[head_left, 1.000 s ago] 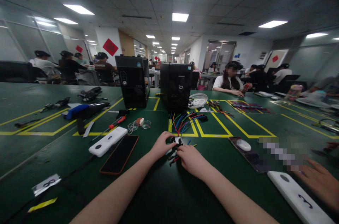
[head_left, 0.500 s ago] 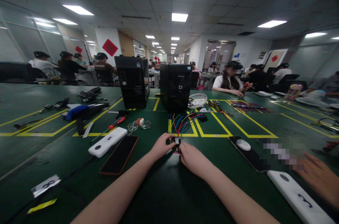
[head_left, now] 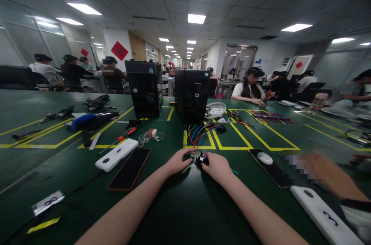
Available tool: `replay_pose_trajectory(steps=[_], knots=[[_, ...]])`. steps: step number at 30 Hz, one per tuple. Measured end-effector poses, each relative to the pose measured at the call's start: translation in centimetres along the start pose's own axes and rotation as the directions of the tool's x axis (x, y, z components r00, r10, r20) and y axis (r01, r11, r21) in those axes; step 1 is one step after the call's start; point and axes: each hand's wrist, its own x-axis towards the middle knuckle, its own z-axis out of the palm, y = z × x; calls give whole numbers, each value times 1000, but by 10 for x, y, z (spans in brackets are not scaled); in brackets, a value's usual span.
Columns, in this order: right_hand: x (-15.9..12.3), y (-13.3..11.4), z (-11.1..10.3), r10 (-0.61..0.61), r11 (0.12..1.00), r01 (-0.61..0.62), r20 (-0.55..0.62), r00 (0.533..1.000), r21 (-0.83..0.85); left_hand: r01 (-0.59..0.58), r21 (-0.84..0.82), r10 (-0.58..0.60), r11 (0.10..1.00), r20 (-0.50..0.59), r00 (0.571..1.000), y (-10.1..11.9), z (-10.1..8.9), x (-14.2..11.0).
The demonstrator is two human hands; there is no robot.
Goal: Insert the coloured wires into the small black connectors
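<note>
My right hand [head_left: 216, 166] grips a small black-and-white part [head_left: 201, 159] just above the green table; its exact kind is too small to make out. Beside it, my left hand [head_left: 179, 161] has thumb and fingers apart, curved toward the part, with a gap between. Red, blue and green wires [head_left: 199, 133] fan out on the table just beyond my hands. A short green wire end [head_left: 234, 172] pokes out by my right wrist.
Two black computer towers [head_left: 192, 96] stand ahead. A phone [head_left: 130, 169], white power bank [head_left: 116, 154], screwdriver [head_left: 126, 133] and glasses [head_left: 159, 136] lie left. To the right are another phone [head_left: 271, 167], a second power bank [head_left: 323, 214], a white basket [head_left: 215, 109] and a co-worker's hand [head_left: 333, 167].
The small part has turned and shifted slightly right in my right hand. My left fingers have come away from it. The co-worker's hand at right has moved further in over the table.
</note>
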Motion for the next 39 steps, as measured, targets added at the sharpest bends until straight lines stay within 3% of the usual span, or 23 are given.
replay_pose_trajectory(steps=[4, 9, 12, 16, 19, 22, 29, 39], knots=[[15, 31, -15, 218, 976, -219, -21, 976, -18, 31, 43, -31, 999, -11, 999, 1, 0, 0], [29, 99, -28, 486, 871, -488, -44, 873, -66, 21, 89, -23, 996, 21, 1000, 2, -1, 0], [30, 127, -28, 560, 828, -558, 26, 828, -60, 0, 116, -4, 993, 37, 999, 2, -1, 0], [29, 139, -26, 602, 798, -602, 65, 796, -35, -19, 129, 14, 991, 44, 999, 0, -1, -1], [29, 139, -25, 605, 796, -605, 81, 792, -24, -19, 132, 13, 991, 50, 999, -1, -1, -1], [29, 140, -27, 604, 796, -605, 24, 796, 13, -16, 140, 8, 990, 60, 998, -1, -2, -1], [34, 153, -34, 467, 882, -471, -92, 879, -28, -28, 165, 15, 986, 79, 997, 3, -2, 0], [31, 158, -40, 334, 940, -337, -61, 941, -55, -13, 182, -4, 983, 90, 996, 3, -2, 0]])
